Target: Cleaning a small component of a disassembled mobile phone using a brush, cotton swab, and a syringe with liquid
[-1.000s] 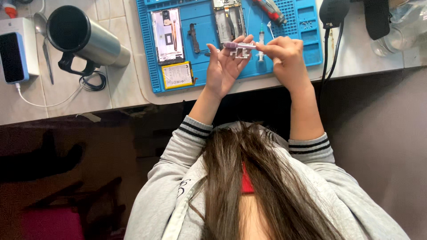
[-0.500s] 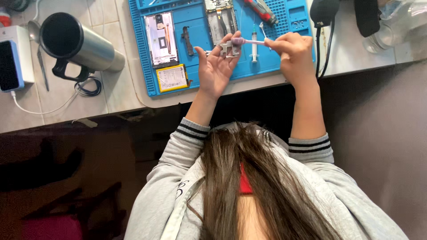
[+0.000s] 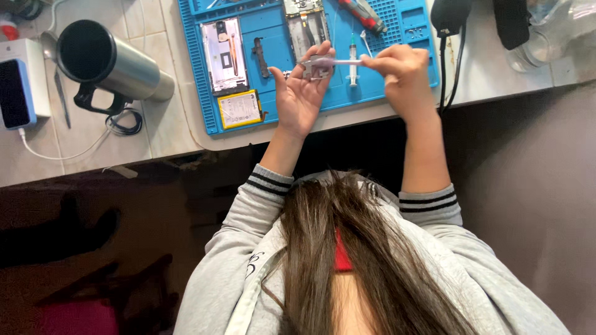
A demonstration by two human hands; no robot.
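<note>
— Where's the small part?

— A small pale component sits in the fingertips of the left hand, raised above the blue mat, palm turned up and fingers curled around it.

— And the other hand?

— The right hand is bunched, thumb and fingers pinching a thin pale stick whose tip touches the component. Both forearms are lifted off the counter.

— What's it made of?

— Too small to tell; it looks greyish and flat.

— Around it?

— On the ribbed mat lie a syringe, an opened phone back and a yellow battery. A steel mug lies on the tiles to the left.
</note>
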